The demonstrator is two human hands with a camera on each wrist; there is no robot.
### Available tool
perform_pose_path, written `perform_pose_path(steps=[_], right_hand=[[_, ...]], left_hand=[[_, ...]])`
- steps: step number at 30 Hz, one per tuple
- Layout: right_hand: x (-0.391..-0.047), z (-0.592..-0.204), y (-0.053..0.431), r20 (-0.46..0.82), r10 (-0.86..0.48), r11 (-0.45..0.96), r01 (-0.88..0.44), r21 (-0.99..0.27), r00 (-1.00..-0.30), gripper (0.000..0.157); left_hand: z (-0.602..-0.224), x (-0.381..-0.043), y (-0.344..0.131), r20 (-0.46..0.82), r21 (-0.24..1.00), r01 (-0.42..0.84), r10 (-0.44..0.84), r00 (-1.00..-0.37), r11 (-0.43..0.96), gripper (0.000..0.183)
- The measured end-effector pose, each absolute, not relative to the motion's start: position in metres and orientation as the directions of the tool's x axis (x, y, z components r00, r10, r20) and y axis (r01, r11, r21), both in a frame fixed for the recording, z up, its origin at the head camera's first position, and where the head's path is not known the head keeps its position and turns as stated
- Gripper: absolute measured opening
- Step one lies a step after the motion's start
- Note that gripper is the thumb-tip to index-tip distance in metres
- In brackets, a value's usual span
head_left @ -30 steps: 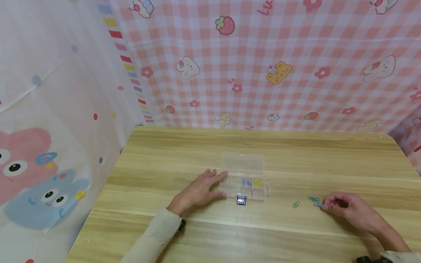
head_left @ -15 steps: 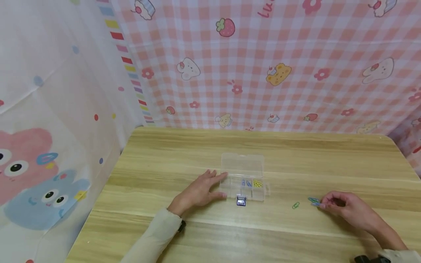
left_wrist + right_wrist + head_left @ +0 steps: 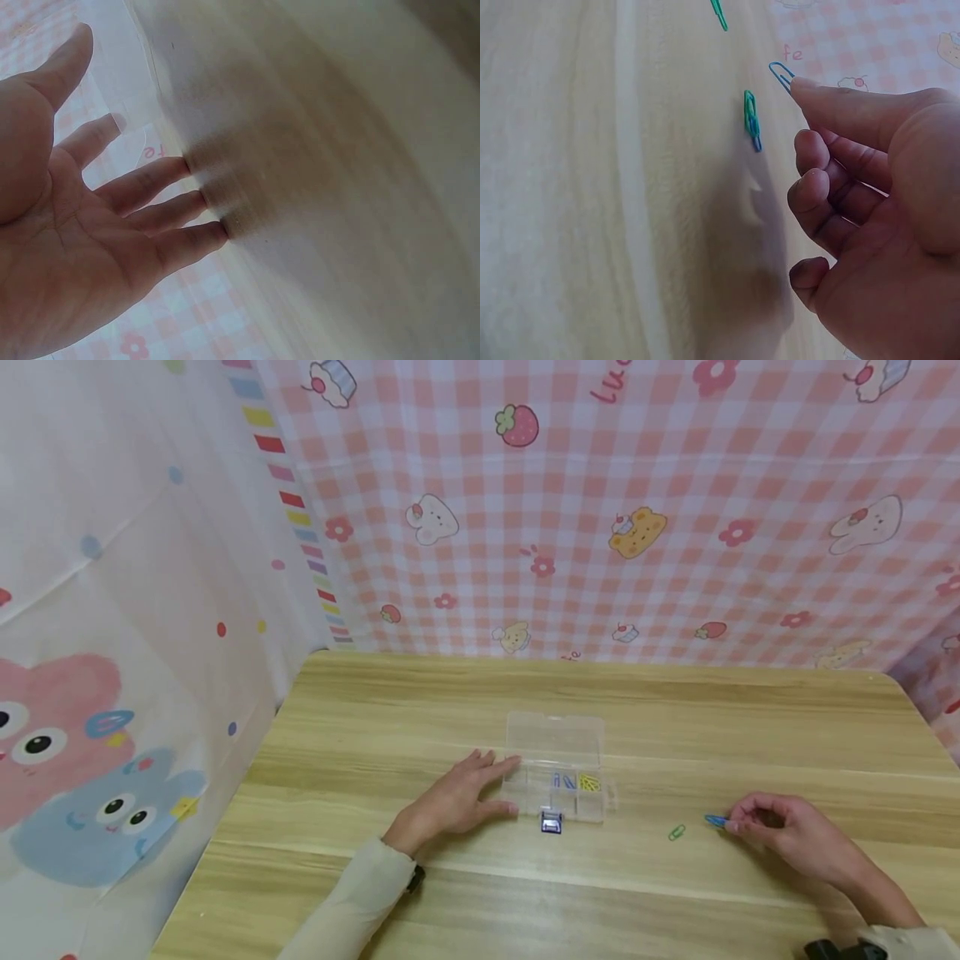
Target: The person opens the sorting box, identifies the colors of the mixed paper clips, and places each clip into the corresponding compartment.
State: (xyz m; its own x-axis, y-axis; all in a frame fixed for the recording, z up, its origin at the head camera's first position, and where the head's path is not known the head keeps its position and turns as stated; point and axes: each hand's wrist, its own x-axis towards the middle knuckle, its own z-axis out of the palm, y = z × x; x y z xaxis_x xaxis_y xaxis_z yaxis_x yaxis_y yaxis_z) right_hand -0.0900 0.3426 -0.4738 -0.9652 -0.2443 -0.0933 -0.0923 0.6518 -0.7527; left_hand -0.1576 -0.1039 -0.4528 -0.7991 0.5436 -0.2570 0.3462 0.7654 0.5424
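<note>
My right hand point(image 3: 795, 835) pinches a blue paper clip point(image 3: 781, 76) between thumb and index finger, held just off the table. Below it in the right wrist view, a green paper clip point(image 3: 750, 105) and a darker blue one point(image 3: 757, 141) lie overlapping on the wood. Another green paper clip point(image 3: 677, 832) lies to their left. My left hand point(image 3: 453, 797) is spread at the left side of a clear compartment box point(image 3: 528, 793), index finger and thumb at its edge. Blue paper clips point(image 3: 567, 782) and yellow paper clips point(image 3: 589, 783) occupy separate compartments.
The box's clear lid point(image 3: 555, 737) lies folded back, away from me. A small dark blue rectangular piece point(image 3: 551, 822) sits at the box's front edge. Behind the wooden table point(image 3: 420, 693) hangs a pink checked cloth point(image 3: 480, 568); a white printed cloth point(image 3: 150, 577) hangs at left.
My right hand has shifted slightly left over the clips, and the blue paper clip in its fingertips now covers the clips beneath in the head view. My left hand stays by the box.
</note>
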Motion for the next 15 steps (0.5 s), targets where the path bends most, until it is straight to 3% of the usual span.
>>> perform_pose_path(steps=[15], right_hand=[[-0.101, -0.460, 0.331, -0.083, -0.235, 0.674, -0.101, -0.731, -0.968, 0.006]], left_hand=[[-0.455, -0.159, -0.104, -0.253, 0.546, 0.343, 0.541, -0.803, 0.764, 0.069]])
